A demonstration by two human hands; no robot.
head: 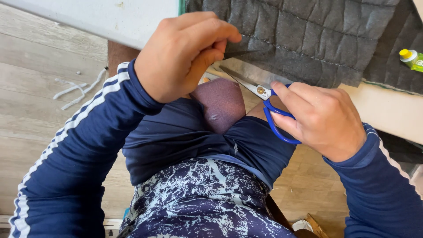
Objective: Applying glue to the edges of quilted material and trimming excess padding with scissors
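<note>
From the head camera, looking down over the person's lap: at the far right edge a small green bottle with a yellow cap (412, 58) lies on the tabletop (387, 110), half cut off by the frame, its label too clipped to make out. A dark grey quilted fabric (308, 35) covers the tabletop's upper part and hangs over its edge.

The left hand (180, 53) is closed in a pinch, thumb against forefinger, on the fabric's lower edge (the pinched bit itself is hidden under the fingers). The right hand (321, 117) has its grip closed through the blue handles of a pair of scissors (260, 94); the steel blades stand a little apart and point up-left toward the pinched edge, the tip just below the left hand's fingers. Whether the blades touch the cloth I cannot tell.

Below, a maroon-clad knee (220, 103) and navy sleeves with white stripes fill the view; white thread scraps (77, 90) lie on the wooden floor (35, 114) at left.
</note>
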